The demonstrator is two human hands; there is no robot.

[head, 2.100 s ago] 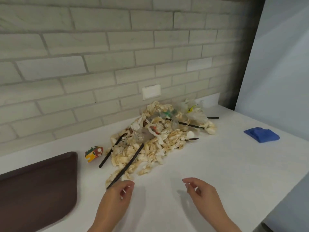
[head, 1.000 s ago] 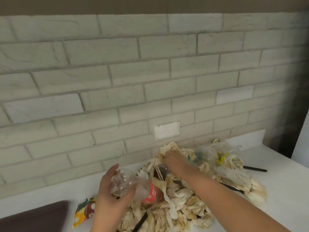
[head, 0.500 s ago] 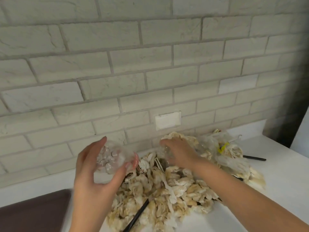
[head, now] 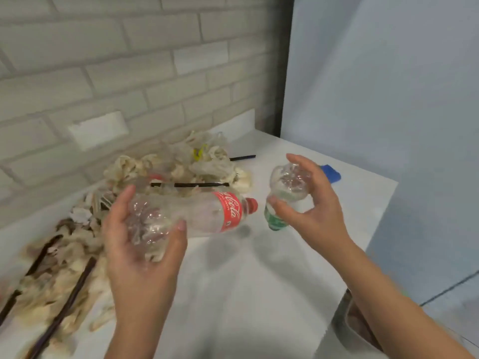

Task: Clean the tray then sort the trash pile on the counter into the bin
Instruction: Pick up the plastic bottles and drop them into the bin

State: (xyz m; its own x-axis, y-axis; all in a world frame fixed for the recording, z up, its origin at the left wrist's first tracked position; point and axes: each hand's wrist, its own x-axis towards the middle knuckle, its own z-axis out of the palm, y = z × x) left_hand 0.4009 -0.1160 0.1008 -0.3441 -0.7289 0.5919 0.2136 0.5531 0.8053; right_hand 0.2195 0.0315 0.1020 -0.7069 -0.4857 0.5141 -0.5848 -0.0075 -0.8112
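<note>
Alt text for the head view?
Two bare hands each hold a clear plastic bottle over a white counter: left hand a red-labelled cola bottle by its base, right hand a smaller green-labelled bottle. A trash pile lies behind.

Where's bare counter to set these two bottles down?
The white counter is bare between your forearms, right of the crumpled paper trash pile, out to its right edge. Left and wall sides are crowded with trash and black straws.

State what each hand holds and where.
Left hand grips the red-label bottle by its base; right hand grips the green-label bottle near its base.
</note>
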